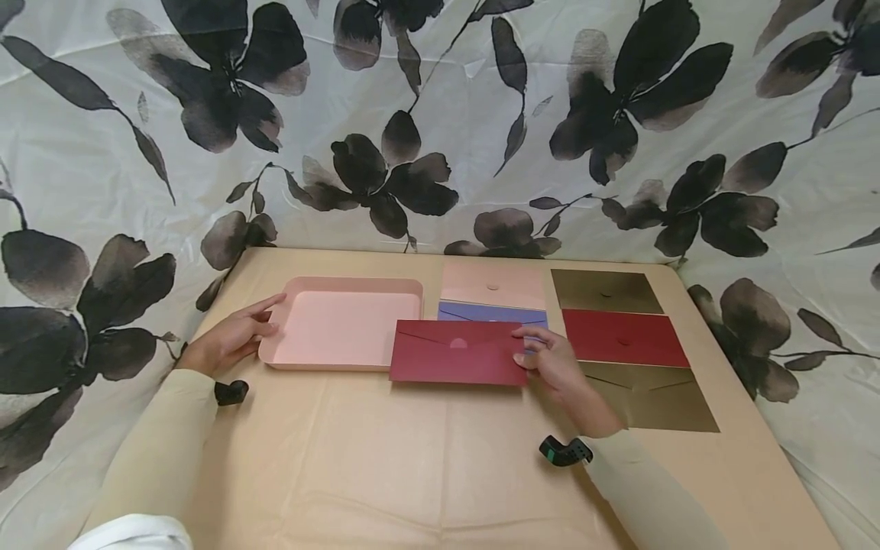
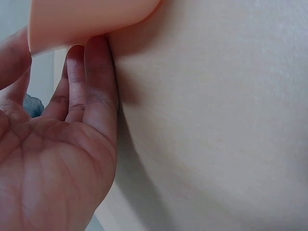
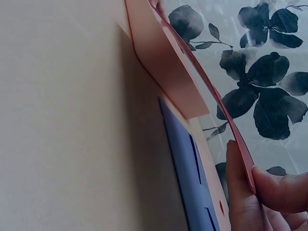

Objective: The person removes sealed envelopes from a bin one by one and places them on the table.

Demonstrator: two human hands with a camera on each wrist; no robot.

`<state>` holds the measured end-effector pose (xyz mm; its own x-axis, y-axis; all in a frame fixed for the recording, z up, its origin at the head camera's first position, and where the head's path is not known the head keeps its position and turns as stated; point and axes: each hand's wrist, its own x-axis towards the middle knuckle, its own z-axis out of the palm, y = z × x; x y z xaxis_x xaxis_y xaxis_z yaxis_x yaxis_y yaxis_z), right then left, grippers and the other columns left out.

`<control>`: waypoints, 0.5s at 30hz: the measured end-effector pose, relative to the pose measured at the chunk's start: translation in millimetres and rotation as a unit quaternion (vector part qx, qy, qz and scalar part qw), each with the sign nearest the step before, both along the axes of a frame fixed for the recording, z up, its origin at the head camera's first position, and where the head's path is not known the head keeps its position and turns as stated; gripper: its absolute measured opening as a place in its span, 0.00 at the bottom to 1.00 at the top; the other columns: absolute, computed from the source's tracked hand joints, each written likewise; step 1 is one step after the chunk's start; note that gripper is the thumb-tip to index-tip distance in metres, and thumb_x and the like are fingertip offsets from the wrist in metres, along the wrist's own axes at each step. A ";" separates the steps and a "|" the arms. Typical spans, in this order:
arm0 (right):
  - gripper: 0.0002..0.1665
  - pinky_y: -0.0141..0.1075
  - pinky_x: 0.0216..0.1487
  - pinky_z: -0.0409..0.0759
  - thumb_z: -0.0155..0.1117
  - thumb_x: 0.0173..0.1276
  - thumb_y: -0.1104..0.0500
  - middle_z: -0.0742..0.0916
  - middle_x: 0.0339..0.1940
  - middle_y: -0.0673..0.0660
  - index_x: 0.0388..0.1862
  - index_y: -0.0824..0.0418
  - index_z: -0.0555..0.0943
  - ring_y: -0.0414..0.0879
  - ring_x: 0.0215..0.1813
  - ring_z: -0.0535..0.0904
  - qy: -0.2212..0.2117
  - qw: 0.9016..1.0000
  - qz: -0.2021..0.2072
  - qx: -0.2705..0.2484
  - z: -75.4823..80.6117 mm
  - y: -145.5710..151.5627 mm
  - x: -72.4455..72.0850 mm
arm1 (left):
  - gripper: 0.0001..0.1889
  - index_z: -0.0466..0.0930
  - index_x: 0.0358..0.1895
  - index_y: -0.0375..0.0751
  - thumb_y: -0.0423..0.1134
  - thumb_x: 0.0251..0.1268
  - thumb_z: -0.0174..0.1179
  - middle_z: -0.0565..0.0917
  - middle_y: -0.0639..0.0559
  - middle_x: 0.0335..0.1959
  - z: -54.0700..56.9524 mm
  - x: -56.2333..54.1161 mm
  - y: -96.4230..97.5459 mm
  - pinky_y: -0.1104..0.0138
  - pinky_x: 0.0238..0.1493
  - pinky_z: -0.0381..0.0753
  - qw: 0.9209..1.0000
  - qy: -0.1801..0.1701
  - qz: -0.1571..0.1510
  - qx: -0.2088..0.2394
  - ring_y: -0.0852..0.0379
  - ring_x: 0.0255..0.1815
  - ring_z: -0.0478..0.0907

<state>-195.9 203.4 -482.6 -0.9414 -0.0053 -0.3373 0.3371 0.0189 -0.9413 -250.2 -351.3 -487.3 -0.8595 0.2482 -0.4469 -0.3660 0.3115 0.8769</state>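
Note:
A pink rectangular tray [image 1: 344,325] lies on the table. At its left end is my left hand [image 1: 234,336], thumb on one side of the wall and fingertips against its underside [image 2: 91,24]. My right hand [image 1: 553,363] pinches a dark red envelope [image 1: 457,359] by its right edge, thumb on one face and fingers on the other. The envelope hangs above the table and overlaps the tray's right front corner. From the right wrist view it appears edge-on and slightly bent [image 3: 211,86]. Behind it lies a blue envelope [image 1: 467,311], partly hidden.
A pale pink envelope [image 1: 491,281] lies behind the blue one. In a column at right are a gold envelope [image 1: 605,290], a red envelope [image 1: 626,338] and a larger gold envelope [image 1: 660,397]. A floral cloth [image 1: 481,99] hangs behind the table [image 1: 385,466].

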 end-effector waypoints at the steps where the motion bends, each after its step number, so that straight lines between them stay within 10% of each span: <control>1: 0.26 0.28 0.25 0.73 0.65 0.66 0.76 0.81 0.30 0.43 0.63 0.64 0.80 0.36 0.29 0.75 0.001 1.000 -0.001 -0.001 0.1 1.4 0.7 | 0.41 0.36 0.86 0.61 0.35 0.82 0.49 0.27 0.34 0.86 0.2 -0.4 -0.1 0.71 0.59 0.82 1.000 0.000 0.000 0.003 0.36 0.83 0.51; 15: 0.24 0.29 0.24 0.67 0.65 0.67 0.75 0.78 0.27 0.44 0.61 0.65 0.79 0.37 0.25 0.69 -0.001 1.000 -0.004 0.012 -1.1 21.6 13.7 | 0.41 0.35 0.86 0.59 0.34 0.82 0.49 0.26 0.35 0.86 -0.7 1.2 1.1 0.78 0.52 0.80 1.000 0.006 -0.005 0.022 0.37 0.82 0.51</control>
